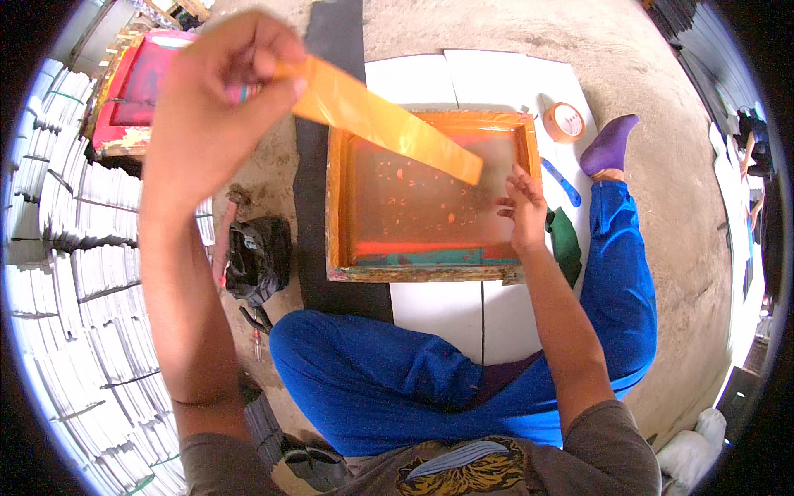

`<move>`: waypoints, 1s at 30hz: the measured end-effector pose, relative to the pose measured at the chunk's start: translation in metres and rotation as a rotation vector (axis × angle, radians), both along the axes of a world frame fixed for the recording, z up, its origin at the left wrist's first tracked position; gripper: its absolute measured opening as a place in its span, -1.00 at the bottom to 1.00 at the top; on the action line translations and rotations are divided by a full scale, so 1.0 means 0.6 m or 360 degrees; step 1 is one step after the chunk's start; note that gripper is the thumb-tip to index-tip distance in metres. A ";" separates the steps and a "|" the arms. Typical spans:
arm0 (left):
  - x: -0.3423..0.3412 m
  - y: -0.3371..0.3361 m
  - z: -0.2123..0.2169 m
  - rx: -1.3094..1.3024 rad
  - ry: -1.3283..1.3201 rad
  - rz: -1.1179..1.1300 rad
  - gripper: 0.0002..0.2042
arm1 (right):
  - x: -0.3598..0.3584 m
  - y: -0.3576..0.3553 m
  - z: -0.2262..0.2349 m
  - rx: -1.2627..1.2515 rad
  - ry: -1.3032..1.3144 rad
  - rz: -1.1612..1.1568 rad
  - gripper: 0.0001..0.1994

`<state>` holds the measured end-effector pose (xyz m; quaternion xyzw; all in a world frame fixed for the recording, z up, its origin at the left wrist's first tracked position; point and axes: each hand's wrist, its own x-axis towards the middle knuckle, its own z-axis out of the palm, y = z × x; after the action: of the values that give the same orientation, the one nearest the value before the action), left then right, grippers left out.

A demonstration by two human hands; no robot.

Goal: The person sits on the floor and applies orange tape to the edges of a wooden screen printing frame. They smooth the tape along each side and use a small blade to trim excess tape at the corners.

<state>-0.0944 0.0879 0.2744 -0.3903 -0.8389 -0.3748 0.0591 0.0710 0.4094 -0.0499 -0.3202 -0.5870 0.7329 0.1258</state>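
Raised at the upper left, my left hand (248, 91) pinches one end of a strip of orange tape (380, 120). The strip slants down to the right, its free end hanging over a screen printing frame (337, 190). Orange tape lines the frame's inner sides, and its mesh (422, 202) carries orange specks, with a red and green band along the near side. My right hand (525, 207) is at the frame's right side, fingers apart and partly bent, with nothing seen in them. Whether it touches the rim I cannot tell.
Right of the frame are a tape roll (563, 122), a blue-handled cutter (562, 182) and a green cloth (564, 246). White boards (438, 314) lie underneath. A black bag (258, 260), a pink-red frame (124, 91) and stacked paper bundles (91, 298) stand left. My bent legs surround the near side.
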 end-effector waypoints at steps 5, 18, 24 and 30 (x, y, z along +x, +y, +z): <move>0.029 0.095 0.121 -0.0325 0.0288 -0.0065 -0.86 | 0.033 -0.100 -0.119 0.1515 0.0181 0.1101 -0.62; 0.002 0.093 0.097 -0.0572 0.0219 -0.0088 -0.86 | -0.069 -0.307 -0.021 0.2080 0.0340 0.2510 -0.54; -0.023 0.084 0.054 -0.0470 0.0111 -0.0121 -0.87 | -0.075 -0.306 -0.023 0.1877 0.0433 0.2616 -0.62; -0.023 0.082 0.034 -0.0534 0.0142 -0.0053 -0.86 | -0.077 -0.314 -0.046 0.1846 0.0408 0.2598 -0.69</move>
<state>-0.1081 0.1373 0.2950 -0.4248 -0.8796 -0.2127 0.0240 0.0249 0.2208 -0.0775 0.3713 -0.8746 0.2254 -0.2157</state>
